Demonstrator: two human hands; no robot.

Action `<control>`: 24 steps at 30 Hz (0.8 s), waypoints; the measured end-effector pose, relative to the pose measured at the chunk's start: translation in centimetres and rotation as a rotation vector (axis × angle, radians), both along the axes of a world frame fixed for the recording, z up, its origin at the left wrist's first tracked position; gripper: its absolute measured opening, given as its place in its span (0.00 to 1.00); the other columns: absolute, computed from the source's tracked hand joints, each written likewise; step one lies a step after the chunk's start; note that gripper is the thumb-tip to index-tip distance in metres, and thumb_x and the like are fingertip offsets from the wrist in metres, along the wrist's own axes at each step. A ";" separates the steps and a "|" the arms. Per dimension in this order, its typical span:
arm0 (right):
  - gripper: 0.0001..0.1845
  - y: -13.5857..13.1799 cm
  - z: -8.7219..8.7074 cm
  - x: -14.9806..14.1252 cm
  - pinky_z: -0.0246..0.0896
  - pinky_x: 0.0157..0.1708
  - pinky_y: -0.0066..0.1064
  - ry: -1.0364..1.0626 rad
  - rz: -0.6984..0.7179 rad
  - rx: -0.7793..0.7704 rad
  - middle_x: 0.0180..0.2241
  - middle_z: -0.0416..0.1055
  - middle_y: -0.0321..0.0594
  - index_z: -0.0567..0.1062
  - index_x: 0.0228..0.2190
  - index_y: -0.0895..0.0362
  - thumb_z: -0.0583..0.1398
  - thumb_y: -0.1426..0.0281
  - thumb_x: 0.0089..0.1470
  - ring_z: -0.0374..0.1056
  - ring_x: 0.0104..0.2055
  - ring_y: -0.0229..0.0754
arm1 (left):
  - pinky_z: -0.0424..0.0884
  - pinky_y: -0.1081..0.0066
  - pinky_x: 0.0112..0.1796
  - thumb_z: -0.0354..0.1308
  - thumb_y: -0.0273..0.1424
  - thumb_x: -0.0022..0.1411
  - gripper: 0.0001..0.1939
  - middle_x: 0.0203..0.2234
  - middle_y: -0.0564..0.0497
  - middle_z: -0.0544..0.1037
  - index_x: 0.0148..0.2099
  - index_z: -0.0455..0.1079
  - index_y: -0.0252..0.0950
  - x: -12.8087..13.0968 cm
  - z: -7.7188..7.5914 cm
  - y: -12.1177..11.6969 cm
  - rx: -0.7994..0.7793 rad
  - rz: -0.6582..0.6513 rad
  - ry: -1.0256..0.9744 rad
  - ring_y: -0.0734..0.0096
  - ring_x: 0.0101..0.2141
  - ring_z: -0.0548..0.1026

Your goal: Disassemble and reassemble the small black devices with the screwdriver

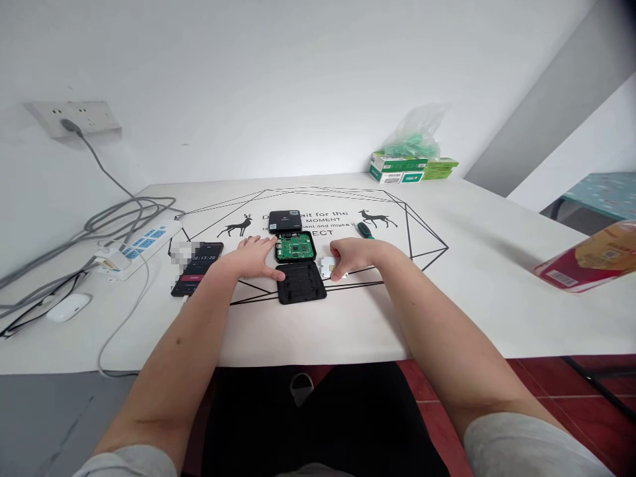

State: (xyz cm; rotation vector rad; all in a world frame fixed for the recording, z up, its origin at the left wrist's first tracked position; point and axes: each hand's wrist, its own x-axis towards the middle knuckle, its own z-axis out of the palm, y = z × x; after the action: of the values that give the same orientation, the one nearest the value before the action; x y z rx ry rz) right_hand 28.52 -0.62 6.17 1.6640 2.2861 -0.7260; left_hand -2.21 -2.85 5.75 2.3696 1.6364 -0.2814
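A green circuit board (295, 248) sits in an open black plastic case on the table. Directly below it lies a black plastic cover (301, 285), its ribbed inner side up. My left hand (254, 256) is spread beside the case, fingertips by the board's left edge and thumb at the cover's upper left corner. At the board's right, my right hand (355, 255) grips a small silver-white metal plate (326, 267) between thumb and fingers; part of the plate is hidden by the hand. Behind the board is a flat black box-shaped piece (285, 220) with labels.
A green-handled screwdriver (365, 230) lies behind my right hand. Left are a phone (201, 265), a power strip (144, 246) with cables, a white earbud case (68, 307) and glasses. Small boxes (400, 167) stand at the wall; a red-yellow package (591, 258) is at right.
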 end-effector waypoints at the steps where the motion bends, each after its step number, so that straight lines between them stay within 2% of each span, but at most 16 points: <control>1: 0.32 -0.1 0.0 0.0 0.61 0.36 0.39 0.008 0.001 0.014 0.47 0.79 0.42 0.70 0.40 0.51 0.75 0.52 0.40 0.76 0.47 0.57 | 0.49 0.44 0.74 0.64 0.65 0.58 0.66 0.81 0.36 0.53 0.85 0.43 0.37 0.0 0.0 0.0 -0.006 -0.006 -0.003 0.34 0.79 0.45; 4: 0.33 -0.3 0.1 -0.1 0.63 0.37 0.38 0.046 0.027 0.018 0.48 0.79 0.43 0.70 0.45 0.50 0.75 0.55 0.40 0.76 0.47 0.56 | 0.48 0.43 0.75 0.67 0.65 0.54 0.71 0.82 0.36 0.50 0.85 0.40 0.38 -0.1 0.0 0.0 -0.029 -0.025 -0.005 0.33 0.80 0.42; 8: 0.35 -0.5 0.3 -0.1 0.64 0.39 0.38 0.072 0.089 -0.010 0.46 0.80 0.43 0.72 0.48 0.51 0.75 0.57 0.40 0.77 0.46 0.55 | 0.46 0.44 0.75 0.67 0.65 0.55 0.71 0.82 0.34 0.49 0.85 0.39 0.34 0.1 -0.1 0.0 -0.034 -0.021 0.016 0.33 0.80 0.41; 14: 0.25 -0.9 1.2 0.0 0.62 0.35 0.37 0.093 0.124 0.114 0.40 0.78 0.42 0.74 0.42 0.53 0.73 0.60 0.43 0.74 0.40 0.50 | 0.49 0.44 0.74 0.65 0.65 0.57 0.67 0.81 0.36 0.53 0.85 0.43 0.36 0.1 0.0 -0.1 -0.019 -0.028 -0.002 0.33 0.80 0.44; 17: 0.21 -1.3 1.5 -0.3 0.60 0.34 0.36 0.197 0.130 0.160 0.35 0.77 0.39 0.73 0.38 0.53 0.72 0.60 0.45 0.70 0.34 0.45 | 0.50 0.43 0.74 0.64 0.64 0.58 0.66 0.81 0.38 0.54 0.85 0.43 0.38 0.1 0.1 -0.2 -0.018 -0.038 -0.012 0.34 0.79 0.44; 21: 0.19 -2.0 1.0 -1.7 0.59 0.33 0.35 0.388 0.225 0.207 0.32 0.75 0.35 0.73 0.39 0.53 0.70 0.60 0.47 0.68 0.33 0.43 | 0.51 0.43 0.74 0.64 0.64 0.58 0.65 0.81 0.39 0.54 0.85 0.42 0.40 0.3 0.3 -0.5 -0.031 -0.037 -0.016 0.33 0.79 0.45; 24: 0.18 -2.8 0.2 -3.3 0.58 0.33 0.34 0.418 0.330 0.232 0.32 0.74 0.35 0.73 0.38 0.53 0.69 0.60 0.48 0.67 0.32 0.42 | 0.50 0.41 0.74 0.64 0.65 0.57 0.65 0.80 0.39 0.55 0.85 0.43 0.43 0.5 0.2 -0.5 -0.027 -0.053 -0.029 0.31 0.79 0.46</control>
State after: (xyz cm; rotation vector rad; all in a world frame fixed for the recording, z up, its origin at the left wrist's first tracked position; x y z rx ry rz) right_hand 25.21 -3.42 6.38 1.2502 2.9419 -0.8165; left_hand -1.76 -3.39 5.99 2.3884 1.5494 -0.2761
